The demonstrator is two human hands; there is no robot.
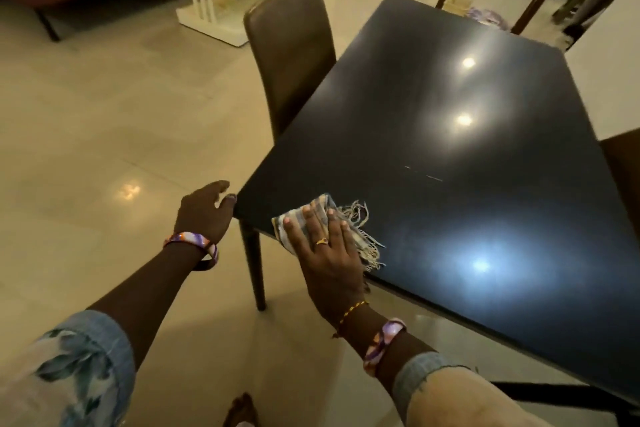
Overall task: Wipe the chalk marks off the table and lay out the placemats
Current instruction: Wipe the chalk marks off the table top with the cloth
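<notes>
1. Wiping is the step in hand. The right hand (pixel 327 255) lies flat on a checked, fringed cloth (pixel 332 218) at the lower-left corner of the black table (pixel 450 97), fingers spread and pressing down.
2. To do it well, I judge the cloth should travel up and right toward the faint chalk marks (pixel 424 173) — short pale dashes near mid-frame, well apart from it — under even pressure with overlapping strokes.
3. The left hand (pixel 204 215) hovers at the table's corner, fingers loosely open, gripping nothing; resting it there would steady the reach.
4. The glossy top mirrors the lamps, so leftover dust may hide in glare.
5. No placemats can be seen.
</notes>
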